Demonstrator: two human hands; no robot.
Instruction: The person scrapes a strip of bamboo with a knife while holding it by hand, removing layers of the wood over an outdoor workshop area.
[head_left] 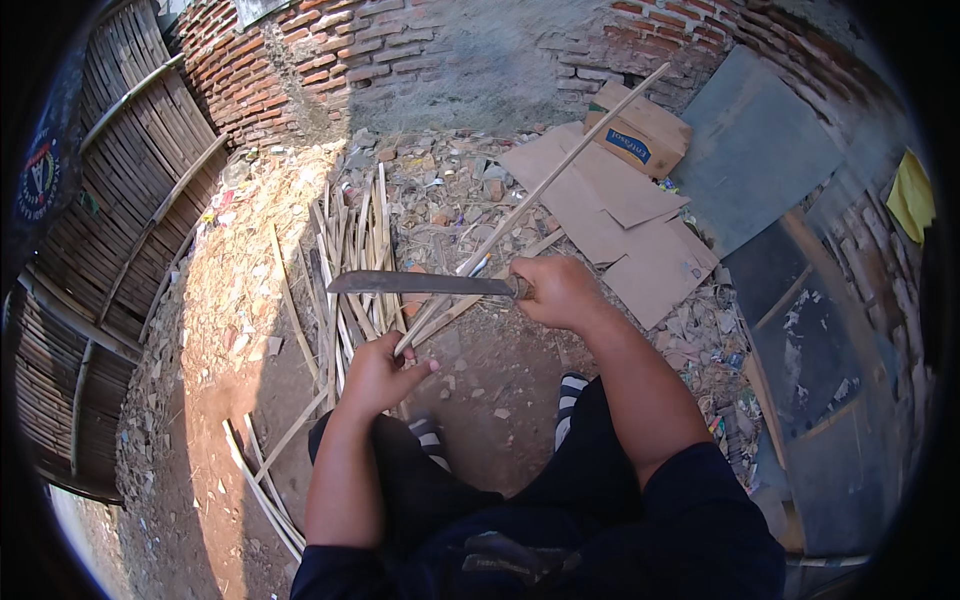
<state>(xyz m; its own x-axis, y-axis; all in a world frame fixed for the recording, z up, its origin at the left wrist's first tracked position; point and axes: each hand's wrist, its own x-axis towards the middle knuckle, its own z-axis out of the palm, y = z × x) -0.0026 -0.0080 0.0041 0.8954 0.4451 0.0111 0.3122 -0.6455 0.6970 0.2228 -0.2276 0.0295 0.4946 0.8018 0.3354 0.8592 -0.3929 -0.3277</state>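
Observation:
My right hand (558,291) is closed round the handle of a machete (420,284). Its dark, worn blade points left, roughly level, and crosses over a long bamboo strip (560,172). That pale strip slants from my left hand (378,376) up toward the far right. The fingers of my left hand close on its near end, with the thumb sticking out to the right. Just beyond this hand lies a heap of split bamboo strips (380,225) on the ground. Whether the blade touches the held strip, I cannot tell.
More bamboo strips (262,490) lie at the lower left. Flattened cardboard (590,190) and a cardboard box (655,125) rest at the far right, beside a grey sheet (765,140) and a dark panel (810,350). A woven bamboo wall (140,150) and a brick wall (300,60) bound the rubble-strewn ground.

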